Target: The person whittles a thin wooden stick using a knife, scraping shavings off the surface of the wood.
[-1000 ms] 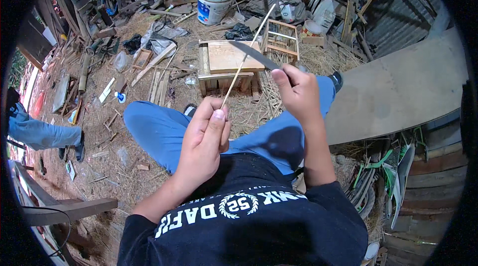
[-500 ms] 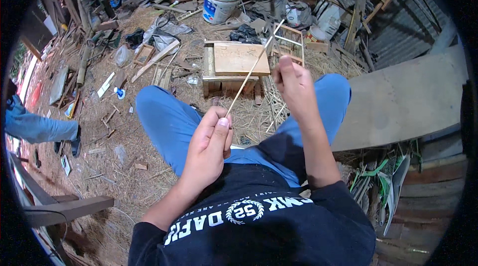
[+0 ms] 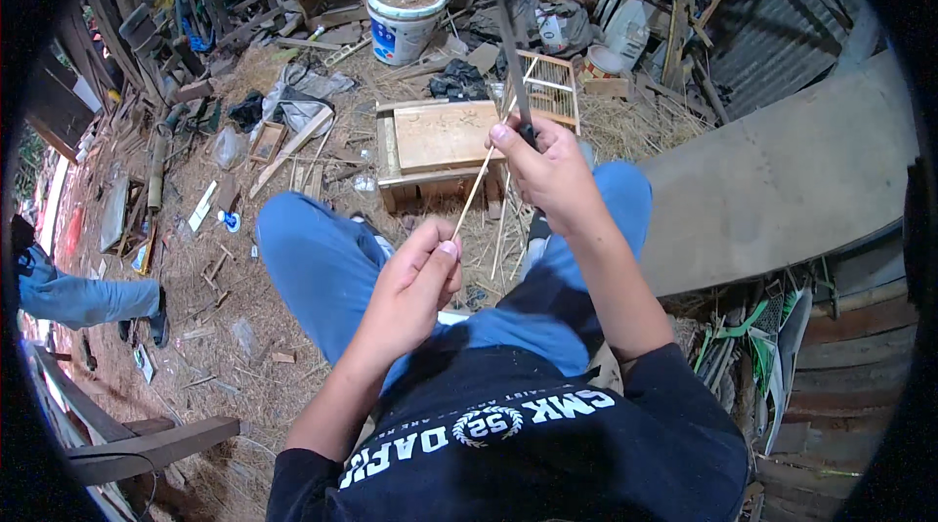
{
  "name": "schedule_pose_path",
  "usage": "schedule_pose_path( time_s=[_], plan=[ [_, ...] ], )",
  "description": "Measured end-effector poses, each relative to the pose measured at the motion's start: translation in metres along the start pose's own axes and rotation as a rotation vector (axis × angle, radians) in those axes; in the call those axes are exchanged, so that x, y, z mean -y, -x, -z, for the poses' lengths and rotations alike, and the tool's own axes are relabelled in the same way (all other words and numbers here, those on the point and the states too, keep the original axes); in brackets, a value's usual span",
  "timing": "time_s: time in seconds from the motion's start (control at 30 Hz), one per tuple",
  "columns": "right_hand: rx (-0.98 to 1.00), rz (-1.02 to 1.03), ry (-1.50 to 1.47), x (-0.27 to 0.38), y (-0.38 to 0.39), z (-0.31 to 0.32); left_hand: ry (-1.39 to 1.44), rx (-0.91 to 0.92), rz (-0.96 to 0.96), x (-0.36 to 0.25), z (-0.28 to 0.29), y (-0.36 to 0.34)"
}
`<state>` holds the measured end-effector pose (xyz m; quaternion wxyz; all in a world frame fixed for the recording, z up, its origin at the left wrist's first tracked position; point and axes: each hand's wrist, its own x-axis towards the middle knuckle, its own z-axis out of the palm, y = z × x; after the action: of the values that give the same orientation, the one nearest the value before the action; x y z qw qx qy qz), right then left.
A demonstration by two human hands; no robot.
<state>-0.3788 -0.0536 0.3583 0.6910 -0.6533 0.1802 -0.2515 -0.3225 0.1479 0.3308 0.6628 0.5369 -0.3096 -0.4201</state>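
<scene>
My left hand [image 3: 420, 292] is closed on the lower end of a thin pale stick [image 3: 474, 190], held over my lap and angled up to the right. My right hand [image 3: 542, 170] grips the black handle of a long dark-bladed knife [image 3: 513, 53], its blade pointing up and away from me. The stick's upper part meets my right hand near the thumb and the knife; whether the blade touches it, I cannot tell. Beyond my knees lie a pale board [image 3: 445, 136] on a low wooden stand [image 3: 420, 190] and a slatted wooden cage [image 3: 552, 83].
A white bucket [image 3: 401, 34] stands at the back. A long plywood sheet [image 3: 752, 190] lies at my right. Wood scraps [image 3: 303, 136] and straw litter the ground. Another person's leg [image 3: 107, 297] is at the left. A wooden beam [image 3: 156, 454] crosses the lower left.
The knife has swung from lying across the stick, tip left, to pointing upward. My right hand has shifted left since half a second ago, now beside the stick's upper part.
</scene>
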Motion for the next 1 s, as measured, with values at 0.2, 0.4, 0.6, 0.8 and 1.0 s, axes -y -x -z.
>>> schedule_pose_path(
  time_s=[0.2, 0.4, 0.6, 0.8, 1.0],
  plan=[
    [0.030, 0.134, 0.097, 0.011, -0.075, 0.030, 0.031, -0.037, 0.039, -0.023, 0.000, -0.077],
    [0.061, 0.222, 0.168, 0.020, -0.167, 0.051, 0.082, -0.070, 0.032, -0.039, 0.023, -0.184],
    [0.154, 0.386, 0.387, -0.031, -0.257, 0.087, 0.169, 0.041, -0.006, -0.037, 0.050, -0.280],
    [0.111, 0.309, 0.844, -0.075, -0.249, 0.093, 0.148, -0.059, 0.018, -0.007, 0.079, -0.321],
    [0.094, 0.365, 0.827, -0.084, -0.252, 0.107, 0.019, -0.120, -0.026, -0.003, 0.072, -0.346]
  ],
)
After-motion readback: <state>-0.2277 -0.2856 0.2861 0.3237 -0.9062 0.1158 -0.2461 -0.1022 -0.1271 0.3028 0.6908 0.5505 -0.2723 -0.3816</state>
